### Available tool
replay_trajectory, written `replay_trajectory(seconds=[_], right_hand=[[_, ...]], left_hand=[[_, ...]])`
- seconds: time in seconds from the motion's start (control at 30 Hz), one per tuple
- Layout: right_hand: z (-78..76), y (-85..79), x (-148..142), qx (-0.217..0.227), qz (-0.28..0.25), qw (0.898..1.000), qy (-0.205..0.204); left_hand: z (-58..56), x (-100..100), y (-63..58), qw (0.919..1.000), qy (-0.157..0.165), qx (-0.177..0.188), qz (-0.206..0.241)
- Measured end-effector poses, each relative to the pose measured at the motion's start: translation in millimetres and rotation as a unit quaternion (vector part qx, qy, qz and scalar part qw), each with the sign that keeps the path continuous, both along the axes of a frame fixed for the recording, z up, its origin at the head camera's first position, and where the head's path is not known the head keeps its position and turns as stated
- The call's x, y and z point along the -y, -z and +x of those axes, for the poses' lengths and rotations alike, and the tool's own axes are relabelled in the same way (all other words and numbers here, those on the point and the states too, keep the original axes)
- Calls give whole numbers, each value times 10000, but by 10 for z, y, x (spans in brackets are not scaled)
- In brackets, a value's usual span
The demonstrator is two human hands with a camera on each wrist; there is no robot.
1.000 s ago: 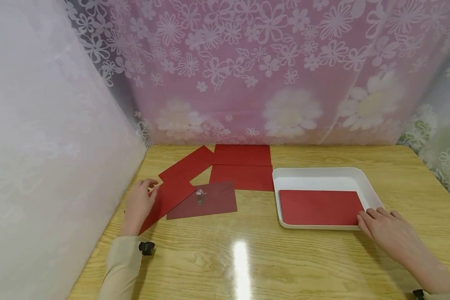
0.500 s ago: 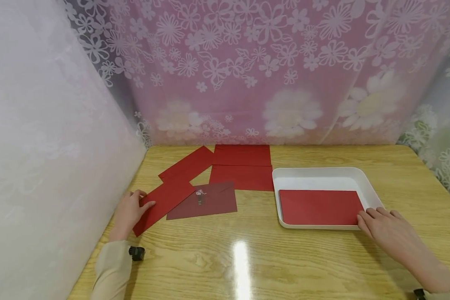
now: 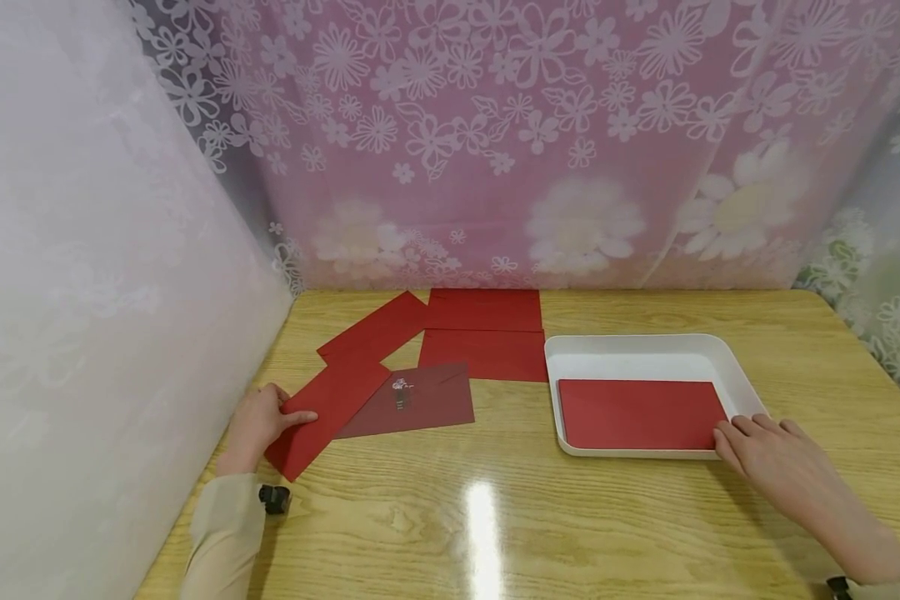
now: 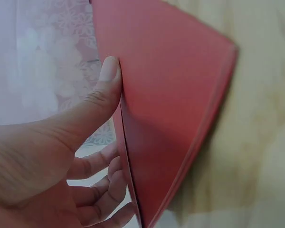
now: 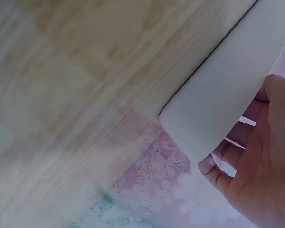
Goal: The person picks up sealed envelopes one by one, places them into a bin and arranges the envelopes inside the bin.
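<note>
At the table's left side my left hand (image 3: 258, 425) pinches the near end of a red envelope (image 3: 345, 392), thumb on its upper face and the other fingers underneath. In the left wrist view the thumb lies along the envelope (image 4: 166, 85) at its edge, and a gap shows between its layers. The envelope's far end overlaps a duller red envelope (image 3: 438, 404) bearing a small white print. My right hand (image 3: 780, 462) holds the near right corner of a white tray (image 3: 630, 364), fingers hooked at the rim. Inside the tray lies a red envelope (image 3: 641, 414), flat along the near side.
Further red envelopes lie behind: one slanted (image 3: 375, 329), one against the back curtain (image 3: 483, 310), and another in front of it (image 3: 483, 354), its right end beside the tray. A pale curtain wall (image 3: 120, 292) borders the left side close to my left arm.
My left hand has moved left and nearer, then taken hold of the envelope's near end. That end has swung slightly nearer and to the right. My right hand and the tray have stayed put.
</note>
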State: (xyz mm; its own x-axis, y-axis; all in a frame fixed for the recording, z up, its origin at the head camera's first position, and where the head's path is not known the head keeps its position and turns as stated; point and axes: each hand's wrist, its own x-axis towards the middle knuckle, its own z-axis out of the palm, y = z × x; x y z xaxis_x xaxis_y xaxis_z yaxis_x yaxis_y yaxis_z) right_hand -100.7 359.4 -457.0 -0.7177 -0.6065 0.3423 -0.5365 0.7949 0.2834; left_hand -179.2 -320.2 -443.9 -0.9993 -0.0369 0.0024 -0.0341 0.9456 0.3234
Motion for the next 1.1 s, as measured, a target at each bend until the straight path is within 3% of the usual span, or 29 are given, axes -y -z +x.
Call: replay_trajectory(seconds=[0.23,0.4,0.53,0.7,0.9,1.1], right_hand=[[9,-4,7,72,-67,9999,47],[38,-11,-1,367,-149,9987,309],[45,-10,-6,330,-169,9989,295],[32,-7,-5,249,-103,9995,173],[22,-2,-12,164,3,9998,67],[21,-9,0,218,6,9997,127]], left_hand=[[-4,14,-36,9996,96,-62,246],[-37,22,-66,9979,373,-271,462],[-64,-3,-102,9952,594,-687,357],[-75,-67,-131,9893,642,-1288,242],[-79,-181,-207,9812,774,-1768,-9],[-93,-310,-267,9616,1044,-2536,-141]])
